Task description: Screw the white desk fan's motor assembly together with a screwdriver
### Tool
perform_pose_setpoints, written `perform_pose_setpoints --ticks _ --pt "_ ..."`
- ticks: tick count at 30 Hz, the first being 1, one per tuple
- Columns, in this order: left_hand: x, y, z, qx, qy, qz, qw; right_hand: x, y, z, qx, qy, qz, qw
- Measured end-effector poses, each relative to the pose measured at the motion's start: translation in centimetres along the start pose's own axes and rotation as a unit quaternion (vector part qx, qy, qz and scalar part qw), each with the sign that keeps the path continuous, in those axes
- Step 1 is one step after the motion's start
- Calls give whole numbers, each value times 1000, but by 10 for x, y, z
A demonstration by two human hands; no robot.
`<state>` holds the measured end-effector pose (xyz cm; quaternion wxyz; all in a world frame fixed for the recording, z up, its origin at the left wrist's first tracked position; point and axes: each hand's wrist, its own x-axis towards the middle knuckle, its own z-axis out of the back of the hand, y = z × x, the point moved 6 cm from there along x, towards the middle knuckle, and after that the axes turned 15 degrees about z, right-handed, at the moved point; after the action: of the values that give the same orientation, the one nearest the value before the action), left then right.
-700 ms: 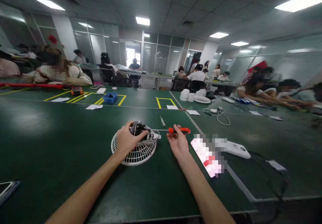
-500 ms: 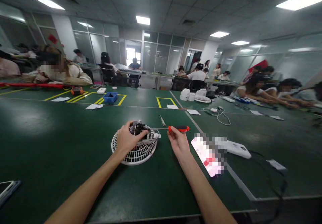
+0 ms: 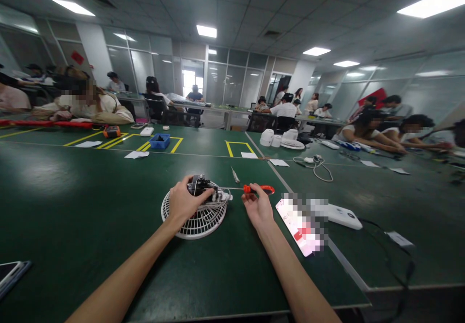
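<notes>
A white fan grille (image 3: 201, 223) lies on the green table with a dark fan motor (image 3: 201, 186) and white wiring on top. My left hand (image 3: 185, 197) is closed around the motor, thumb towards the right side, steadying it above the grille. In my right hand (image 3: 258, 206) is a screwdriver (image 3: 267, 190) with a red and black handle, gripped between thumb and fingers. Its shaft points left and reaches the motor assembly's right side; the tip's exact contact is too small to make out. A second, slim screwdriver (image 3: 235, 175) lies just beyond the shaft.
Right of my right hand lie a lit phone (image 3: 296, 228) and a white device (image 3: 343, 215) with a dark cable. Farther off are a blue bin (image 3: 160, 141), white fan parts (image 3: 268, 137), a coiled cable (image 3: 319, 165) and paper slips. Several people sit at surrounding tables.
My right fingers have shifted on the screwdriver handle, with the index finger now lying over it. The handle tilts slightly differently. My left hand and the fan motor stay in place.
</notes>
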<state>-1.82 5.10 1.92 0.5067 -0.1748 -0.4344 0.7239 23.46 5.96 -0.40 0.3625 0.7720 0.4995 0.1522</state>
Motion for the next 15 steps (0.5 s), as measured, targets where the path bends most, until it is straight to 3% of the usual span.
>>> perform_pose_setpoints --ticks 5,15 --pt "0 1 0 -9 -1 -2 1000 6 1 0 18 15 41 999" --pt "1 0 0 -15 -9 -4 1000 3 -4 3 -14 1 54 998"
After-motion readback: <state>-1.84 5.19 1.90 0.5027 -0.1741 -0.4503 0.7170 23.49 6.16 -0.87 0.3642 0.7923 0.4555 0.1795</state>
